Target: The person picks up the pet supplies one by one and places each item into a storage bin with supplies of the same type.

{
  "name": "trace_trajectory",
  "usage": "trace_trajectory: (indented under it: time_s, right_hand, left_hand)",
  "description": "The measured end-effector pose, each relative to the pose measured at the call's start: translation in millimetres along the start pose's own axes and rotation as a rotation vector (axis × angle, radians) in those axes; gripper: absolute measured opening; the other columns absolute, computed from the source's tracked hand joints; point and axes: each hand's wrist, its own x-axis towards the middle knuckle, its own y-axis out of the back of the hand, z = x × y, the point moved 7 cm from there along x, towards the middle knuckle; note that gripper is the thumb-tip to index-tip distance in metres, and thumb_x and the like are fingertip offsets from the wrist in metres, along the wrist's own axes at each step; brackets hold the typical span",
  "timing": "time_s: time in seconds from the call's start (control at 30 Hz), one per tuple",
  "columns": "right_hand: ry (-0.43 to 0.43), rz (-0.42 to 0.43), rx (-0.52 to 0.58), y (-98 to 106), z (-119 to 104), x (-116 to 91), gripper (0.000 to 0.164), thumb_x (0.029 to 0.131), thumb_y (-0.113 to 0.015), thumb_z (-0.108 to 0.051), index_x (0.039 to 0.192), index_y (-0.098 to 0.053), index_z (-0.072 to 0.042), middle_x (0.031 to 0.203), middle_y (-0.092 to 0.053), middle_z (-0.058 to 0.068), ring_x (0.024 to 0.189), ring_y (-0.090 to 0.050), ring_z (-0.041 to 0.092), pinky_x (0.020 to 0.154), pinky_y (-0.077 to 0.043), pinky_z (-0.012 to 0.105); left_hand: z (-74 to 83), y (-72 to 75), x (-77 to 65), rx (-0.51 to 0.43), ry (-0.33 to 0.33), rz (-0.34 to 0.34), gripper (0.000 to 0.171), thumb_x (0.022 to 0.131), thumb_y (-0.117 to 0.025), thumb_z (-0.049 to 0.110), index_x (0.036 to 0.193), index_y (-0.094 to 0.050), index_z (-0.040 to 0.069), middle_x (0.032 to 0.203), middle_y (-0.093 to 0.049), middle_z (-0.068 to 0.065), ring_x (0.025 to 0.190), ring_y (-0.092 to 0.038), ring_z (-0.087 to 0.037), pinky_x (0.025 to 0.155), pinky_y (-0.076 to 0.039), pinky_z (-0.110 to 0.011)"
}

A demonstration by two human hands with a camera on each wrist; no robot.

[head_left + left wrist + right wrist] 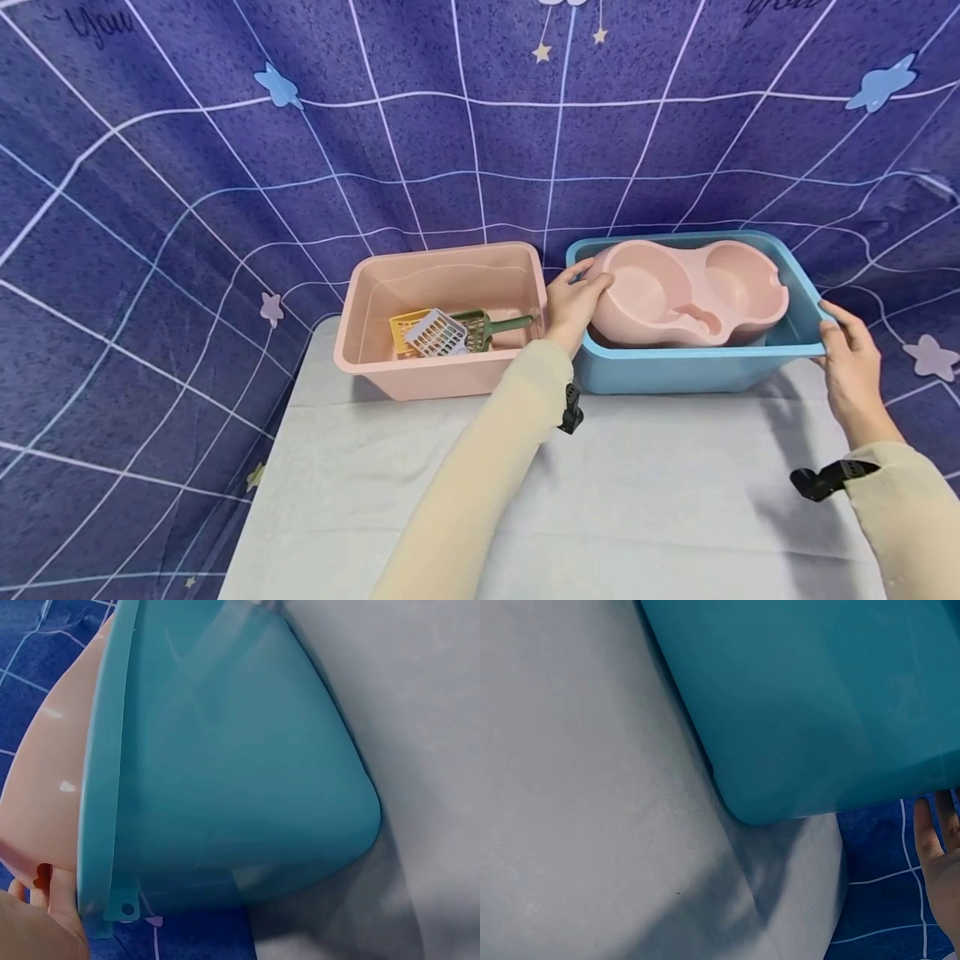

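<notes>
On the right in the head view, a pink double pet bowl (693,279) lies tilted inside the blue bin (667,373). My left hand (570,310) grips the bowl's left end, thumb on top, by the bin's left rim. At the bin's right end, my right hand (853,367) holds the rim between thumb and fingers. The left wrist view has the pink bowl (52,757) rising past the rim of the blue bin (240,765), with fingers of the left hand (46,922) at its lower end. Part of the right hand (941,877) shows in the right wrist view.
Left of the blue bin stands a pink bin (435,382). Inside it lie a yellow litter scoop (399,332), a white litter scoop (435,335) and a green litter scoop (512,324). Behind the white-covered table (360,500) hangs a blue gridded curtain (420,167).
</notes>
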Motion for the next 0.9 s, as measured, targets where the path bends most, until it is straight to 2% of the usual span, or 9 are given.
trace_trajectory:
  time_s: [0.07,0.17,0.3,0.4,0.47,0.57,0.7,0.9]
  right_hand:
    - [-0.001,0.001,-0.001,-0.1,-0.1,-0.2,0.037,0.100,-0.047,-0.003,0.129,-0.066,-0.015,0.110,-0.057,-0.004,0.096,-0.054,0.004,0.070,-0.052,0.010]
    - [-0.003,0.005,-0.008,0.7,0.8,-0.8,0.035,0.101,-0.048,-0.005,0.129,-0.066,-0.016,0.108,-0.057,-0.004,0.096,-0.054,0.004,0.069,-0.052,0.010]
    - [-0.008,0.007,-0.026,1.3,2.5,-1.9,0.033,0.101,-0.052,-0.009,0.130,-0.066,-0.016,0.111,-0.057,-0.005,0.098,-0.053,0.006,0.071,-0.051,0.009]
    - [-0.013,0.006,-0.039,1.6,3.1,-2.4,0.033,0.101,-0.054,-0.012,0.131,-0.065,-0.017,0.115,-0.056,-0.006,0.100,-0.053,0.006,0.072,-0.051,0.008]
    - [-0.016,0.008,-0.049,2.1,3.4,-2.6,0.033,0.101,-0.053,-0.012,0.131,-0.065,-0.017,0.117,-0.055,-0.006,0.101,-0.053,0.006,0.072,-0.050,0.008]
    - [-0.021,0.012,-0.057,2.8,3.6,-2.6,0.033,0.101,-0.054,-0.013,0.132,-0.065,-0.017,0.118,-0.055,-0.006,0.102,-0.053,0.005,0.072,-0.050,0.008]
    - [-0.023,0.012,-0.051,2.6,3.1,-1.7,0.033,0.101,-0.052,-0.012,0.132,-0.064,-0.017,0.118,-0.055,-0.006,0.102,-0.052,0.006,0.072,-0.051,0.009]
    - [-0.017,0.009,-0.046,2.5,1.1,0.0,0.035,0.101,-0.050,-0.010,0.132,-0.064,-0.017,0.116,-0.055,-0.006,0.102,-0.052,0.006,0.071,-0.051,0.009]
  left_hand:
    - [0.1,0.2,0.0,0.008,-0.009,-0.004,0.040,0.076,-0.082,0.014,0.116,-0.075,0.011,0.095,-0.072,-0.005,0.085,-0.062,-0.007,0.076,-0.054,-0.022]
    - [0.7,1.2,-0.4,0.043,-0.033,-0.027,0.040,0.078,-0.081,0.018,0.118,-0.074,0.011,0.103,-0.072,-0.008,0.095,-0.065,-0.011,0.080,-0.055,-0.022]
    - [5.6,3.1,-2.1,0.222,-0.127,-0.084,0.043,0.084,-0.078,0.027,0.124,-0.071,0.014,0.109,-0.072,-0.008,0.102,-0.066,-0.014,0.082,-0.055,-0.025]
    - [10.8,4.0,-3.9,0.374,-0.214,-0.117,0.045,0.087,-0.075,0.033,0.128,-0.068,0.017,0.104,-0.074,-0.004,0.095,-0.067,-0.011,0.079,-0.055,-0.026]
    - [13.3,4.5,-4.5,0.427,-0.251,-0.135,0.047,0.087,-0.075,0.035,0.130,-0.067,0.017,0.100,-0.075,-0.002,0.091,-0.067,-0.009,0.076,-0.054,-0.025]
    - [16.9,4.9,-4.7,0.454,-0.287,-0.177,0.049,0.087,-0.075,0.035,0.130,-0.066,0.015,0.096,-0.075,-0.003,0.088,-0.067,-0.010,0.072,-0.054,-0.023]
    - [21.5,8.6,-3.8,0.464,-0.289,-0.216,0.048,0.086,-0.078,0.036,0.128,-0.068,0.015,0.101,-0.074,-0.004,0.092,-0.067,-0.010,0.071,-0.053,-0.020]
    - [24.2,14.8,-2.0,0.465,-0.282,-0.276,0.034,0.087,-0.078,0.028,0.117,-0.073,0.013,0.105,-0.073,-0.002,0.094,-0.067,-0.010,0.072,-0.054,-0.018]
